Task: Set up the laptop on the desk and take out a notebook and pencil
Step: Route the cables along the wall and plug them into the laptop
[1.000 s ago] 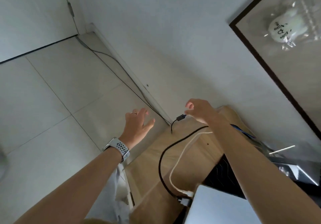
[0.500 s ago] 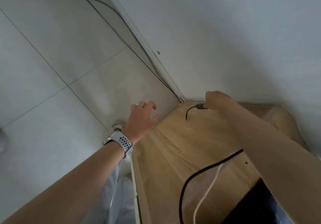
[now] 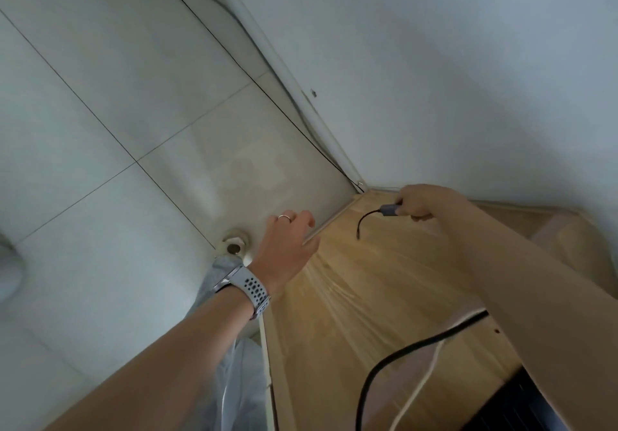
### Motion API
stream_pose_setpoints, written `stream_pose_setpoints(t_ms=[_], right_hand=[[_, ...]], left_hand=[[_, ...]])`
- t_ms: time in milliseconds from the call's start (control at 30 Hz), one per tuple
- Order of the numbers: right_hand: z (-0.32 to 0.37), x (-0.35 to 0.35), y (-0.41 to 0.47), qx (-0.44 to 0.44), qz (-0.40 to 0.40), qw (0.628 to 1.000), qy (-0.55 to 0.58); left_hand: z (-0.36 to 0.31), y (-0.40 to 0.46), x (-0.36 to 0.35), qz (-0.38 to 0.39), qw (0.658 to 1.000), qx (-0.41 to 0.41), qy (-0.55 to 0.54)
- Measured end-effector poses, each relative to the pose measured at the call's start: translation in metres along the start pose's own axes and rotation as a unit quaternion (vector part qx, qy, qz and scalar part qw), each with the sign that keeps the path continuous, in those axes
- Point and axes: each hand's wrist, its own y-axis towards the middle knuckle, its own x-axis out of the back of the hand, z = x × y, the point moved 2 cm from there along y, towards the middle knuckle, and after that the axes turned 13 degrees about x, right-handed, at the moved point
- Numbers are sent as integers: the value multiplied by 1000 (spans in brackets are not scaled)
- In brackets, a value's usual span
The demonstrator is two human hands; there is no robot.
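The right hand (image 3: 422, 202) pinches the grey plug (image 3: 389, 210) of a thin black cable (image 3: 363, 223) above the far corner of the desk (image 3: 351, 303), fingers curled round it. The left hand (image 3: 287, 246) hovers over the desk's left edge, fingers loose and spread, holding nothing; it wears a ring (image 3: 284, 217) and a watch (image 3: 249, 287). A black cord (image 3: 394, 357) and a white cord (image 3: 422, 387) trail across the wood near the right edge. Pale floor tiles (image 3: 117, 112) meet a white wall (image 3: 451, 72).
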Motion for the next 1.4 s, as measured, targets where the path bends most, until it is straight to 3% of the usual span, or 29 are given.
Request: stream_pose_setpoints(t_ms=[167,367,633,833,1000,1133,1233,1400], right_hand=[[28,21,-46,84,-63,994,38],[58,37,-146,144,-127,981,3],[73,29,-267,165,-238,956,52],[77,-7,-308,169,-352,919,62],[86,-79,-343,174,-532,817,139],[121,-168,-374,260,-450,809,273],[142,-222,-372,292,-401,800,338],[149,-261,-364,277,-434,772,373]], left_hand=[[-30,0,13,-17,1000,-16,6],[-62,-18,68,-17,998,-51,11],[-106,-91,136,62,985,-141,82],[-110,-165,140,96,981,-132,-105],[-97,-234,117,103,943,-52,-312],[-84,-280,86,118,885,45,-449],[-74,-304,61,110,864,80,-484],[-60,-325,30,104,822,112,-549]])
